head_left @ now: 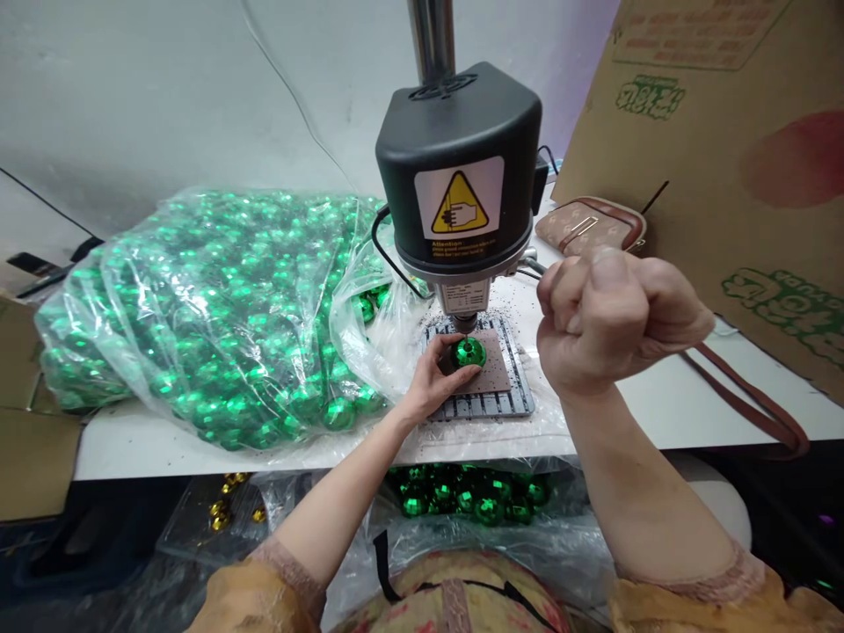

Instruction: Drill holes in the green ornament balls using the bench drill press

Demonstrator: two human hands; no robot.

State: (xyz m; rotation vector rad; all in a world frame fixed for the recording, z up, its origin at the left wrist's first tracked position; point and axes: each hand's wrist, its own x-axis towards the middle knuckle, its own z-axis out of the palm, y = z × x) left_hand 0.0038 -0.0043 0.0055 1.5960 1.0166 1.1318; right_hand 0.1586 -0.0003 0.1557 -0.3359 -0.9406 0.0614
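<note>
Ball (470,353) is rnd, shiny, faceted grn, held by L hand (433,376).

A tan purse (593,216) lies near a carton (718,167).

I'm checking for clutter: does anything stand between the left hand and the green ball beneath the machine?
Nothing visible does: the left hand holds the green ball directly. No separate object shows between the ball and the dark chuck above it either.

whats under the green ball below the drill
A pinkish board on a slotted grey plate. The spot directly beneath the ball is covered, so it can't be seen.
</note>
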